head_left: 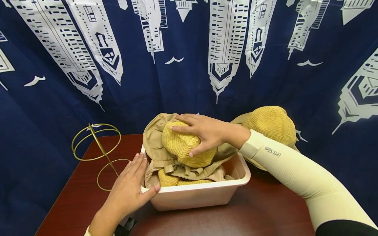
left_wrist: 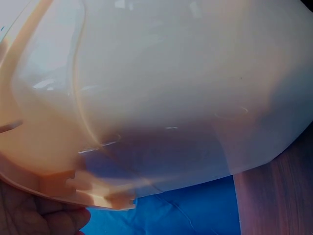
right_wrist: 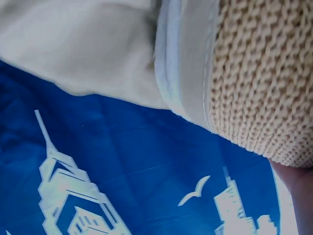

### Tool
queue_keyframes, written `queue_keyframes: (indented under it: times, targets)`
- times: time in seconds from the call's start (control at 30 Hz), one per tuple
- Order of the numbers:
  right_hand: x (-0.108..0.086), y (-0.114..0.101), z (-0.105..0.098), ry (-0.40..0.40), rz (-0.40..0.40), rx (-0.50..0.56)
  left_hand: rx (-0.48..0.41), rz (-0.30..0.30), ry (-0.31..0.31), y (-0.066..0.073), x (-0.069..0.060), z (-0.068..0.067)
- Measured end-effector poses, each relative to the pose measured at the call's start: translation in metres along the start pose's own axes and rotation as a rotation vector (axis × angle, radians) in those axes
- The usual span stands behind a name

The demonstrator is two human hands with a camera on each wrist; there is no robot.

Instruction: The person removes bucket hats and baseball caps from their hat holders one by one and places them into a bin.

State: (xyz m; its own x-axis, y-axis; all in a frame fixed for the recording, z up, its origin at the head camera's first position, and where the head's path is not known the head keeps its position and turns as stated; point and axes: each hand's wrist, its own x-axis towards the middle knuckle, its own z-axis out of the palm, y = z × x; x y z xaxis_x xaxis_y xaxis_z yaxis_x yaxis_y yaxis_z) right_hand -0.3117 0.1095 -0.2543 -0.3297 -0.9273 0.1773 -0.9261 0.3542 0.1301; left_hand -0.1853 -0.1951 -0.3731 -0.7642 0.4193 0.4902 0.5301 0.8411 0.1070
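Observation:
A pale pink plastic bin [head_left: 192,198] stands on the table, filled with tan and yellow hats. On top lies a tan wide-brimmed hat with a yellow knitted crown [head_left: 178,141]. My right hand [head_left: 208,131] rests on that crown with its fingers spread and nearly straight; the right wrist view shows the knit [right_wrist: 264,78] close up. At the bin's left end, my left hand [head_left: 127,186] lies against the rim, fingers extended and thumb at the front corner. Beneath the rim in the left wrist view are its fingertips [left_wrist: 63,223].
Behind my right forearm sits another tan hat with a yellow knitted crown [head_left: 270,126]. A gold wire stand with rings [head_left: 101,149] is on the left. A dark blue curtain [head_left: 183,82] with white building prints hangs behind the reddish-brown table [head_left: 254,216].

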Motion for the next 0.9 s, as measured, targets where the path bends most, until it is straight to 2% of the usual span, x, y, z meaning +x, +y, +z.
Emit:
queue_keyframes:
  times: [0.3, 0.43, 0.73, 0.9]
  targets:
    - [0.008, -0.034, 0.010, -0.071, -0.124, -0.133, 0.005, 0.008, 0.006, -0.001, -0.001, 0.000]
    - [0.012, -0.044, 0.021, -0.109, -0.147, -0.127, -0.001, 0.003, -0.003, 0.000, -0.002, -0.001]
    - [0.016, -0.036, 0.042, -0.139, -0.163, -0.146, 0.010, 0.022, 0.032, -0.001, -0.001, 0.001]
    - [0.021, -0.027, 0.051, -0.145, -0.171, -0.123, 0.008, 0.014, 0.019, -0.001, -0.001, 0.000]
